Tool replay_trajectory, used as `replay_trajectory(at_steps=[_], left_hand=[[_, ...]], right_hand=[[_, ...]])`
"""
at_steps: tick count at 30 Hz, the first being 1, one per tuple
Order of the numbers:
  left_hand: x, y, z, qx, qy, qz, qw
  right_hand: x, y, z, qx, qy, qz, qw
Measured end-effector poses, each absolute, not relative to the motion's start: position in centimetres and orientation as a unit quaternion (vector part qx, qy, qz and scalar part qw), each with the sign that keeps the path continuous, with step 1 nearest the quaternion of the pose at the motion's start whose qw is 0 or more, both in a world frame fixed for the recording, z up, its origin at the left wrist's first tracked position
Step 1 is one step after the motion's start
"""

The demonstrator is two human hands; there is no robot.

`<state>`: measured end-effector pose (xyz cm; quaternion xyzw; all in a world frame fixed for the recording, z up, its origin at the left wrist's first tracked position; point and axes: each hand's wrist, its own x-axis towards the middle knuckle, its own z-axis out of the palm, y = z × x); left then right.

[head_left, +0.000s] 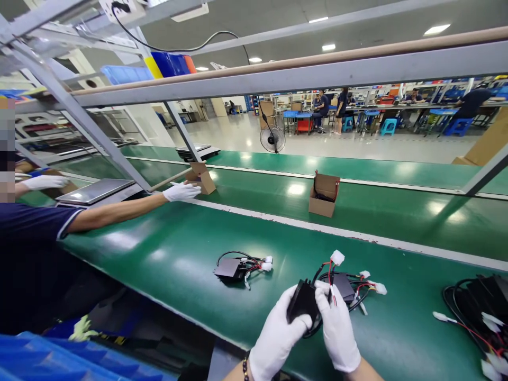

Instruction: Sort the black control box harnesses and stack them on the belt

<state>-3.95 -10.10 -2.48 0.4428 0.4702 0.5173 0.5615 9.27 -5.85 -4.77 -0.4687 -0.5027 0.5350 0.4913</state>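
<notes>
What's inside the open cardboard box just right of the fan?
Something black shows inside the box; anything lower down is hidden behind its front.

Just one view in play, and it came from the wearer's head, above and behind the grip! It faced forward and down over the left hand (275,336) and right hand (340,333), with the black module (303,302) between them close up, low and right of centre. Past the grip, it ran wide across the green work surface (174,264) to the distant floor (234,135).
</notes>
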Motion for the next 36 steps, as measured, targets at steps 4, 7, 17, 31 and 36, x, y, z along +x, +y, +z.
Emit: replay_trajectory(at_steps=[4, 7, 17, 31, 36], left_hand=[[-4.1, -10.1, -3.7, 0.535, 0.527, 0.516, 0.411], [-5.1, -10.3, -4.4, 0.670, 0.533, 0.500, 0.132], [-6.5, -10.9, -3.9, 0.740, 0.512, 0.415, -0.135], [-8.0, -11.5, -4.9, 0.770, 0.445, 0.389, -0.239], [-8.1, -11.1, -5.3, 0.782, 0.421, 0.391, -0.239]], right_hand=[[9.7, -6.0, -4.8, -0.424, -0.480, 0.612, 0.465], [10.5, -6.0, -4.2, -0.325, -0.422, 0.722, 0.440], [13.9, -3.0, -4.3, -0.400, -0.223, 0.697, 0.552], [14.6, -4.4, -3.9, -0.269, -0.273, 0.720, 0.578], [14.7, -4.3, -4.2, -0.268, -0.282, 0.712, 0.584]])
